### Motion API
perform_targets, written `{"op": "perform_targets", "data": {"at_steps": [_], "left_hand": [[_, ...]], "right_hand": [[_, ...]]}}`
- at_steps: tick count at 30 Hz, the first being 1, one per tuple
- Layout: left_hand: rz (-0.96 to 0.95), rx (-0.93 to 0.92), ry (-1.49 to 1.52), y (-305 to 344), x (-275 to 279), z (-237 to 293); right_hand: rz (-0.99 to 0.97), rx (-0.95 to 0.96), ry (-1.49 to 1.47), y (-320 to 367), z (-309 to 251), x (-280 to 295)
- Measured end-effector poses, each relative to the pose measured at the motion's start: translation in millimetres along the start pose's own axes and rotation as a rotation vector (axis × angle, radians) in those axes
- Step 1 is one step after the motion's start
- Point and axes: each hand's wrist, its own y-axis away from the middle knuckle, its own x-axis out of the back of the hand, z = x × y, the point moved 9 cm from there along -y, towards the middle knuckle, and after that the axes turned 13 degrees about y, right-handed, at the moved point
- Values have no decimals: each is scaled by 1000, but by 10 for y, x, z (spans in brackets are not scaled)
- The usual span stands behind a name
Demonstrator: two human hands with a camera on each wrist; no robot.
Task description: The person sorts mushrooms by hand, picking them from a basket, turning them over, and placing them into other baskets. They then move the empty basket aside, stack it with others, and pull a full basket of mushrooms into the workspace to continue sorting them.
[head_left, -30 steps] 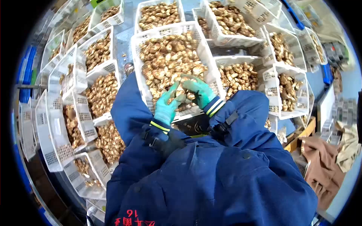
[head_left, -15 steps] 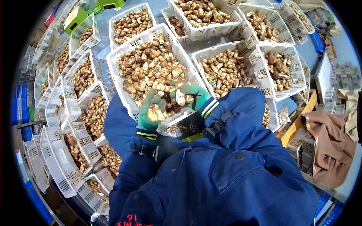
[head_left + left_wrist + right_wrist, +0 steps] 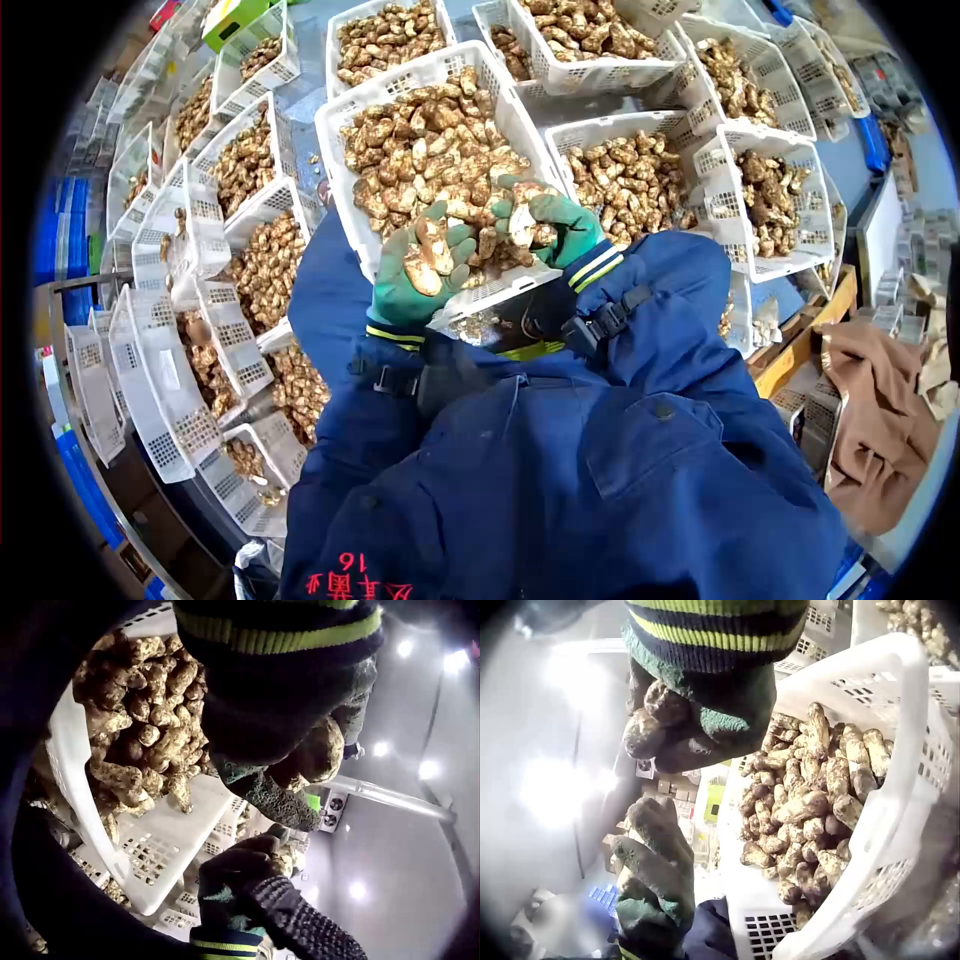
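My left hand [image 3: 402, 290], in a green glove, is turned palm up and holds a pale, brown-flecked mushroom [image 3: 428, 258] at the near left of the basket. Across from it, my gloved right hand [image 3: 572, 228] grips another stubby mushroom [image 3: 522, 224] over the near right corner. Beneath both lies a white plastic basket [image 3: 335, 150] heaped with mushrooms [image 3: 430, 140], tilted across my lap. In the left wrist view a mushroom [image 3: 321, 756] shows between the glove and thumb. The right wrist view has a brown mushroom [image 3: 646, 733] against the curled fingers.
More mushroom-filled white baskets surround me: one on the right [image 3: 628, 185], another behind it [image 3: 770, 200], and stacked rows on the left [image 3: 150, 380]. A brown cloth [image 3: 880, 420] hangs at the right beside a wooden edge [image 3: 800, 340]. A green box [image 3: 232, 20] is at the far left.
The hands were close together over the near part of the basket; they have drawn apart. The left palm has turned up, showing its mushroom. The head view has also shifted.
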Motion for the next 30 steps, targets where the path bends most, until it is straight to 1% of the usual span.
{"op": "perform_targets", "data": {"at_steps": [1, 2, 3, 4, 5, 7, 9, 10, 11, 12, 13, 14, 15, 17, 18, 19, 21, 24, 25, 26, 27, 28, 29, 30], "left_hand": [[18, -32, -74, -6, -15, 1], [38, -63, -149, -11, -30, 2], [-42, 40, 23, -35, -6, -31], [-86, 85, 141, -50, -78, -83], [-112, 87, 152, -54, -52, -77], [-25, 72, 173, -40, -37, -95], [-12, 76, 136, -47, -90, -120], [-6, 75, 118, -52, -94, -125], [26, 64, 50, -59, -35, -109], [65, 56, -19, -56, 50, -93], [106, 53, -90, -45, 113, -79], [79, 59, -121, -36, 22, -88], [70, 58, -119, -18, 81, -60], [194, -2, -198, -1, 72, -58], [191, -24, -161, 8, -5, -63], [185, -22, -174, 14, 16, -48], [171, -18, -201, -1, 114, 1], [160, -83, -240, -33, 109, 22], [152, -106, -252, -11, 104, 28], [220, -118, -354, 35, 26, 59], [211, -108, -375, 37, 22, 55], [201, -98, -396, 32, 18, 53], [188, -89, -417, 24, 11, 53], [181, -93, -358, 31, 88, 68]], "right_hand": [[-24, -38, 89, -24, -43, 29], [51, 10, 146, -35, -154, 123], [130, 59, 202, -20, -291, 187], [237, 99, 550, 19, -552, 430], [344, 141, 898, 74, -849, 659], [594, 216, 1061, 241, -1330, 772], [830, 263, 1516, 336, -1624, 1187], [810, 186, 1357, 372, -1583, 1197], [685, 444, 1263, 295, -1584, 896], [573, 209, 1069, 256, -1380, 875], [461, -15, 863, 244, -1099, 436], [376, -111, 758, 172, -842, 340], [289, -204, 652, 113, -586, 258], [237, -285, 358, 70, -162, 79], [106, -302, 183, 14, 54, -56], [71, -287, 243, 17, 62, -96], [-20, -209, 210, -3, 4, -229], [-103, -198, 327, -51, -7, -324], [-103, -196, 353, -70, 9, -306], [-101, -193, 377, -92, 40, -265], [-99, -190, 401, -106, 70, -230], [-43, -226, 397, -108, 114, -156], [-61, -212, 435, -124, 130, -139], [-80, -197, 475, -150, 149, -118]]}}
